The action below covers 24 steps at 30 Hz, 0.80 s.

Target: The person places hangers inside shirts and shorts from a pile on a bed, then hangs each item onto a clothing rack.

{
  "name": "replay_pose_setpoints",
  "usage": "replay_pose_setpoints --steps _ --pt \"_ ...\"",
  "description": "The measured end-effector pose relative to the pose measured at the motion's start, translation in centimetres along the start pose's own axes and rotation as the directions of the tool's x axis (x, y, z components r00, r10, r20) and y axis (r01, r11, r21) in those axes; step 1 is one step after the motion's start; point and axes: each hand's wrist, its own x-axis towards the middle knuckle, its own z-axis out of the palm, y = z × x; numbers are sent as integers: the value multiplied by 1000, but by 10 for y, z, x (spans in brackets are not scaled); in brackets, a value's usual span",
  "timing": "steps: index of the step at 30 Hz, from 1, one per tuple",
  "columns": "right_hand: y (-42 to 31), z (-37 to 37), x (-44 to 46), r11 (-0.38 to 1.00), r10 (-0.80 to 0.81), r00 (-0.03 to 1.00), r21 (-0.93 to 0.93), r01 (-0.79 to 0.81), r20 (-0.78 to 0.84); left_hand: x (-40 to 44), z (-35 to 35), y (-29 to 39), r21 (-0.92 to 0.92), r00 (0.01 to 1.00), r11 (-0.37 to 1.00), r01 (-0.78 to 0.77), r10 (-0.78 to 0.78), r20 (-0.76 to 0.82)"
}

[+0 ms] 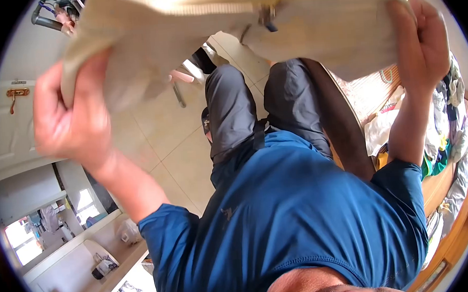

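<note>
Beige pants (194, 20) stretch between my two hands at the top of the head view, above my knees. Their waistband and pale inner lining face me, blurred by motion, and a small metal fastener shows near the middle. My left hand (74, 113) is closed on one side of them, fingers curled round the cloth. On the opposite side, my right hand (420, 41) grips the other edge with its fingers folded in. The upper part of the pants runs out of the frame.
I sit over a tiled floor (161, 145) in dark trousers. A wooden bench (446, 194) with a heap of clothes (442, 128) stands to the right. On the left are a white door (10, 127) and a white shelf unit (64, 269) with small items.
</note>
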Motion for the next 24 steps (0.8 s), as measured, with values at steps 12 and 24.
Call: replay_pose_setpoints --steps 12,24 --pt "19 5 -84 802 566 591 -217 -557 574 -92 24 -28 -57 827 899 434 -372 422" --pt "98 66 -195 710 703 521 -448 -543 483 -222 130 -125 103 689 871 480 -447 571"
